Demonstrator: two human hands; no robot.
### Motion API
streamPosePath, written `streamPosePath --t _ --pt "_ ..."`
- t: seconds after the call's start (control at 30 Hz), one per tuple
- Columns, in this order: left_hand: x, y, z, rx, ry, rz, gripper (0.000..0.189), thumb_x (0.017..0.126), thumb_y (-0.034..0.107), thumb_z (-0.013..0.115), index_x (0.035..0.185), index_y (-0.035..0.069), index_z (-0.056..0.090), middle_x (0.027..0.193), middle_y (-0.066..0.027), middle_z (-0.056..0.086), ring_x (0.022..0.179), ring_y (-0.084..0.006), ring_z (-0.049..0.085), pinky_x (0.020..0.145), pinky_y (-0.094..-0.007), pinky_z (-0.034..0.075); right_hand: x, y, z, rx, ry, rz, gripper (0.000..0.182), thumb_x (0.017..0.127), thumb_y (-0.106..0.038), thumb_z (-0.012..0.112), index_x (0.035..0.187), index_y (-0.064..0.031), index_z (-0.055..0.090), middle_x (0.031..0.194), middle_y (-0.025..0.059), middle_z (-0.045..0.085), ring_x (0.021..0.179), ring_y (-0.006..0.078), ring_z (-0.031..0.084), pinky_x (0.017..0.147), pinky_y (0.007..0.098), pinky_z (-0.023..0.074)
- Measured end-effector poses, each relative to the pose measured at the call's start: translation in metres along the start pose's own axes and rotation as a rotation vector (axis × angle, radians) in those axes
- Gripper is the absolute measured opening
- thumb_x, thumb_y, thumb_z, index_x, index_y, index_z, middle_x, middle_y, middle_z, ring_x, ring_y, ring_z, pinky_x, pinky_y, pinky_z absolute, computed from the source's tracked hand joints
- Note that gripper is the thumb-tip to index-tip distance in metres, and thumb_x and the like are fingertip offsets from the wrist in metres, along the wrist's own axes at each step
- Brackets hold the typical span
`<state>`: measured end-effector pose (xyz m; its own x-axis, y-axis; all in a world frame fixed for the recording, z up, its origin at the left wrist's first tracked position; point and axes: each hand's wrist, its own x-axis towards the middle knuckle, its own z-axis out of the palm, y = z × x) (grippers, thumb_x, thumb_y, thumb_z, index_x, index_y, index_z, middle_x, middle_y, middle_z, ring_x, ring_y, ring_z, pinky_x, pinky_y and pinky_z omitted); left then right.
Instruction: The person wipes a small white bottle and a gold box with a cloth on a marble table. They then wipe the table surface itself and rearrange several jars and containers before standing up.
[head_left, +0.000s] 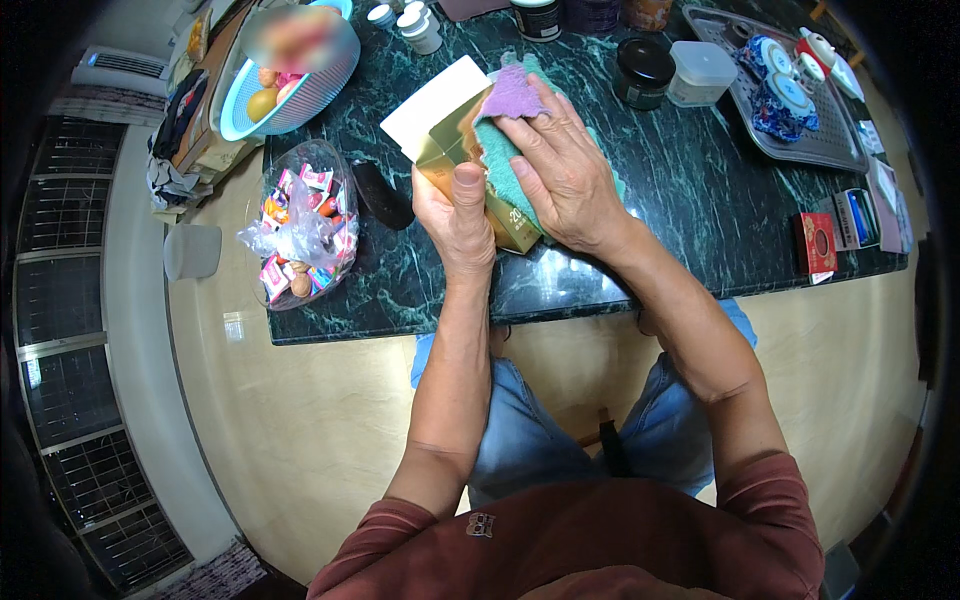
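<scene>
My left hand (459, 225) grips a gold cardboard box (450, 150) from its left side, the thumb along the near face. The box is tilted above the dark green marble table (390, 292), its white-lined flap (439, 109) standing away at the upper left. My right hand (562, 165) lies over a green and purple cloth (499, 161) and presses it against the box's right side. The fingers point up and left, and the cloth hides much of that side.
An oval dish (259, 289) of wrapped sweets and a black case (381, 195) lie left. Behind stand a blue fruit basket (300, 112), white bottles (420, 30), a black-lidded jar (643, 73) and a plastic tub (700, 73). Right are a metal tray (817, 150) with cups and a red box (816, 244).
</scene>
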<state>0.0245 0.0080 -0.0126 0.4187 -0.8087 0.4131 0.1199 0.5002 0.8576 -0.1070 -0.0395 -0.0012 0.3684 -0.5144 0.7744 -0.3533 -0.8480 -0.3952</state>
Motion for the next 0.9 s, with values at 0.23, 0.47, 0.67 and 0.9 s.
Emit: streamPosePath --t 0.23,0.47,0.67,0.9 --pt "0.001 0.004 0.0 0.076 -0.065 0.034 0.082 0.095 0.068 0.048 0.132 -0.005 0.048 0.129 -0.0157 0.058 0.116 -0.0205 0.058 0.102 -0.0355 0.045 -0.004 -0.009 0.003 0.028 -0.064 0.024 0.042 0.093 -0.016 0.057 0.133 -0.0045 0.057 0.123 0.0201 0.06 0.139 0.041 0.041 0.116 0.0549 0.0288" --pt "0.0 0.003 -0.013 0.204 0.102 -0.008 0.073 0.1 0.062 0.044 0.13 -0.004 0.052 0.124 -0.0138 0.061 0.11 -0.0203 0.06 0.098 -0.0356 0.046 -0.015 -0.031 0.012 0.17 -0.172 -0.037 0.044 0.092 -0.014 0.059 0.134 -0.0029 0.056 0.129 0.0206 0.058 0.139 0.041 0.041 0.116 0.0558 0.029" --pt "0.007 0.015 -0.015 -0.024 0.214 -0.027 0.065 0.097 0.054 0.058 0.125 -0.004 0.052 0.116 -0.0137 0.064 0.1 -0.0186 0.064 0.087 -0.0318 0.053 -0.028 -0.039 0.023 0.148 -0.262 -0.075 0.045 0.094 -0.016 0.058 0.137 -0.0034 0.054 0.136 0.0225 0.053 0.142 0.0416 0.037 0.115 0.0623 0.025" --pt "-0.007 0.011 0.0 -0.073 0.213 -0.022 0.048 0.087 0.031 0.081 0.113 -0.002 0.059 0.106 -0.0081 0.068 0.093 -0.0139 0.064 0.084 -0.0269 0.052 -0.021 -0.015 0.027 0.344 0.007 0.392 0.059 0.104 -0.033 0.047 0.145 0.0084 0.037 0.144 0.0287 0.043 0.142 0.0431 0.035 0.115 0.0466 0.0287"
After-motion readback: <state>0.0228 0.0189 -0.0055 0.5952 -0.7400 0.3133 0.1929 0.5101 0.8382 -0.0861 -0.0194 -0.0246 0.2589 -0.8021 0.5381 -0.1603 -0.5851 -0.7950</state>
